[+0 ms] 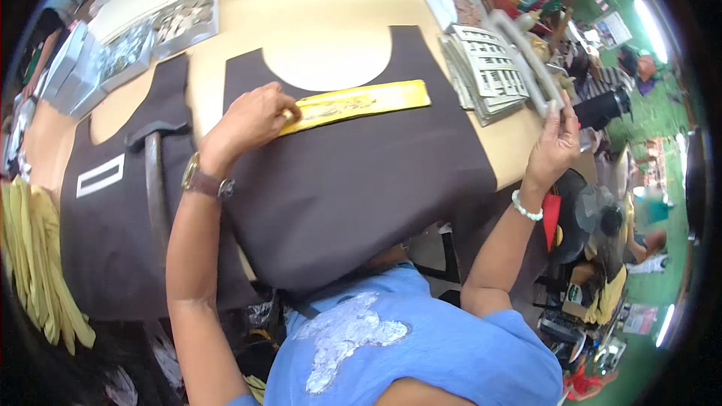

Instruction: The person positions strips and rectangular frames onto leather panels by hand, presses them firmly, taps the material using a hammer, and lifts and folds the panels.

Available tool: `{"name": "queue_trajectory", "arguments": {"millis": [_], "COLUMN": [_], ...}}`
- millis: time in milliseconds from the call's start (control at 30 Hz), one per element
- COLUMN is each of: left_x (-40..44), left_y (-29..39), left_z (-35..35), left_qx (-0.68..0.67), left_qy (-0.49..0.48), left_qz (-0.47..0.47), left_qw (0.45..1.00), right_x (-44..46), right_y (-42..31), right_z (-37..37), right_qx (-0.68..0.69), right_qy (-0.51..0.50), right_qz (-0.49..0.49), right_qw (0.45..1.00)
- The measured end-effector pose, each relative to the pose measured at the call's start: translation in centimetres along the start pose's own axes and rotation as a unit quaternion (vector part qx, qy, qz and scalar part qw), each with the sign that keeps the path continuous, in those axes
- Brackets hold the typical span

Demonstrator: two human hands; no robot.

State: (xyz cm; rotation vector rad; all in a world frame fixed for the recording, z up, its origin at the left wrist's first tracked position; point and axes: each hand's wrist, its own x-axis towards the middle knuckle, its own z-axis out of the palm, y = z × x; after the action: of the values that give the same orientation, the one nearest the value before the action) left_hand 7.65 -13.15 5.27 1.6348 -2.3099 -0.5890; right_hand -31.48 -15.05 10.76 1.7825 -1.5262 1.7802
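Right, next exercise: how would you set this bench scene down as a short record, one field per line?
Left hand: at left end of yellow strip
Right hand: raised near printed sheets; contact unclear
Under strip: large dark cloth piece
Hammer: lying on left dark piece
Mark beside hammer: white rectangular outline
Far left: yellow cloth, hanging

Pale worktop (331,7) towards twelve o'clock; green surface (671,101) at three, wall or floor unclear; tube light (650,28) at two, another at four
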Motion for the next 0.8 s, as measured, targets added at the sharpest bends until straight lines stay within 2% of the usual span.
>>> {"name": "queue_trajectory", "arguments": {"millis": [33,100,133,200,300,433,700,800], "left_x": [0.0,-0.1,-0.2,-0.2,-0.1,-0.1,-0.4,-0.2], "left_y": [-0.1,-0.2,-0.3,-0.7,-1.0,-1.0,-0.5,-0.8], "left_z": [0.0,0.1,0.0,0.1,0.1,-0.2,-0.6,-0.3], "left_qx": [-0.003,-0.020,-0.028,-0.045,-0.063,-0.082,-0.077,-0.067], "left_qy": [0.004,0.007,0.009,0.015,0.012,-0.001,-0.030,-0.023], "left_qz": [0.005,-0.001,-0.003,0.002,0.002,-0.014,-0.044,-0.026], "left_qw": [1.000,1.000,1.000,0.999,0.998,0.997,0.996,0.997], "right_x": [-0.9,-2.9,-3.8,-5.3,-7.0,-8.1,-8.6,-8.7], "right_y": [-0.4,-0.7,-0.4,-1.1,-2.5,-3.1,-2.9,-3.0], "right_z": [0.6,1.8,2.7,4.3,6.5,8.0,8.8,8.9], "right_qx": [0.088,0.256,0.299,0.287,0.280,0.273,0.218,0.216], "right_qy": [-0.065,-0.191,-0.245,-0.333,-0.409,-0.456,-0.460,-0.453], "right_qz": [0.081,0.237,0.282,0.347,0.367,0.371,0.351,0.358], "right_qw": [0.991,0.918,0.878,0.828,0.787,0.762,0.786,0.787]}}
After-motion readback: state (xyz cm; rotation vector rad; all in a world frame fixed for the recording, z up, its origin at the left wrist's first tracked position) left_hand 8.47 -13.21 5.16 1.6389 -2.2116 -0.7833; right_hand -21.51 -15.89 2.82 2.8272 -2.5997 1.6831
